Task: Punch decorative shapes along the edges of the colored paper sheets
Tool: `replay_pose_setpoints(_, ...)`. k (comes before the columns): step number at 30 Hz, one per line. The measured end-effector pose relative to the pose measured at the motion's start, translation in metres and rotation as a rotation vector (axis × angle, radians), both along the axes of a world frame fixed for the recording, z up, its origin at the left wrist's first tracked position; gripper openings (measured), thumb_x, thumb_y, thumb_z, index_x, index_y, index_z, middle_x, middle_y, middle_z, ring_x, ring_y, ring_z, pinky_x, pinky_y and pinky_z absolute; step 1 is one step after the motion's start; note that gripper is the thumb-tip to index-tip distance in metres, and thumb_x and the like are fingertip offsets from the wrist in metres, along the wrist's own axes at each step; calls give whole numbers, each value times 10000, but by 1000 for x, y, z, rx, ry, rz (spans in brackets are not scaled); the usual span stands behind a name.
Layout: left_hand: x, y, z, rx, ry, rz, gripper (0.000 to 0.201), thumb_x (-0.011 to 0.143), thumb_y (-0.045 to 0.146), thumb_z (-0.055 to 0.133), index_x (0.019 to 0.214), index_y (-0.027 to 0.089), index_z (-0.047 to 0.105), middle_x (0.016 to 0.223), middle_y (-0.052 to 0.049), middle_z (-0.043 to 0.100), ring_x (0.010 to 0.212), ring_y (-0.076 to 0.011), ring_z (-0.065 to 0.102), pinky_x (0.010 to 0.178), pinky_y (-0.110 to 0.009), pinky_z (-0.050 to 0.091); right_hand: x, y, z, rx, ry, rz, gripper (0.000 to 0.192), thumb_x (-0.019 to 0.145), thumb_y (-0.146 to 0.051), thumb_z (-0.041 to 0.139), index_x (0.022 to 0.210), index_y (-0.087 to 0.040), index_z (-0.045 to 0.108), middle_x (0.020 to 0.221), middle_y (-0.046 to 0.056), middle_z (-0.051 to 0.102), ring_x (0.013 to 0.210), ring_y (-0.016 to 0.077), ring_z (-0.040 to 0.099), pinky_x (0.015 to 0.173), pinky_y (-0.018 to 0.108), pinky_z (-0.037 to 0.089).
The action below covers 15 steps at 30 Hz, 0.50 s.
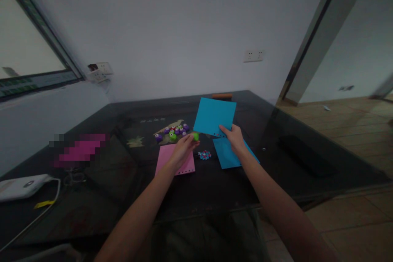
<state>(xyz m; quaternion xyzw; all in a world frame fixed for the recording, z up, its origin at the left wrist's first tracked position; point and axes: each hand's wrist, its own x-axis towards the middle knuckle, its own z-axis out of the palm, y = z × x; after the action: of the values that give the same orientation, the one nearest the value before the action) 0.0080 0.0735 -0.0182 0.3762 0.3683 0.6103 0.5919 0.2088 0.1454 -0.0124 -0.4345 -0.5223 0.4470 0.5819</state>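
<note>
Nearest, at about 8 o'clock from the hands, a white device (pixel 23 186) with a white cable (pixel 46 208) lies on the dark glass table (pixel 215 188), a yellow scrap (pixel 44 204) beside it.

The left hand (pixel 184 149) hovers over the top edge of a pink paper sheet (pixel 175 163) whose near edge shows a row of punched holes. Its fingers are curled shut around a small green paper punch (pixel 195 136), pinched at the fingertips. At 3 o'clock from that hand, just beside the pink sheet, sits a little heap of punched paper bits (pixel 204 155), red and blue.

The right hand (pixel 236 139) holds the raised blue sheet (pixel 215 116) by its lower edge, thumb and fingers closed on the paper; that edge also carries punched holes. The sheet stands tilted up off the table, at 12 o'clock from the hand. Under the wrist a second blue sheet (pixel 229 153) lies flat.

Farther off, at 11 o'clock from the left hand, a cluster of purple, red and green punches (pixel 175 131) rests on a tan card. At the table's far edge lies a brown bar (pixel 222 96), and a wall socket (pixel 254 55) sits on the wall beyond.
</note>
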Motion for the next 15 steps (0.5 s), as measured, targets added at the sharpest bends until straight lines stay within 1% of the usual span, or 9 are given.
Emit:
replay_pose_setpoints(3, 7, -6, 3, 12, 64, -5, 220, 712, 300, 717, 848, 141, 650, 866, -47, 635, 781, -129, 617, 841, -294, 486, -2, -3, 2, 47, 11, -25, 433, 660, -467, 686, 947, -145, 653, 1028, 111, 696, 925, 249, 659, 836, 397, 520)
replay_pose_setpoints(5, 12, -9, 5, 16, 91, -14, 244, 690, 294, 737, 853, 136, 650, 868, -52, 637, 768, -129, 614, 823, -291, 490, -6, -7, 4, 63, 6, -15, 406, 684, -465, 669, 949, -158, 653, 1040, 102, 694, 936, 242, 656, 852, 389, 516)
replay_pose_setpoints(9, 17, -12, 7, 21, 100, -22, 301, 647, 293, 766, 871, 134, 643, 884, -57, 639, 756, -129, 615, 815, -302, 490, -13, -16, 8, 86, -6, 16, 381, 711, -455, 653, 967, -173, 649, 1067, 92, 685, 970, 244, 647, 860, 384, 516)
replay_pose_setpoints(15, 19, -14, 11, 8, 107, -28, 314, 624, 245, 781, 889, 147, 644, 886, -54, 647, 784, -140, 619, 832, -309, 485, -15, -21, 14, 78, -28, 37, 335, 720, -419, 660, 960, -186, 649, 1057, 89, 687, 978, 252, 646, 877, 399, 509)
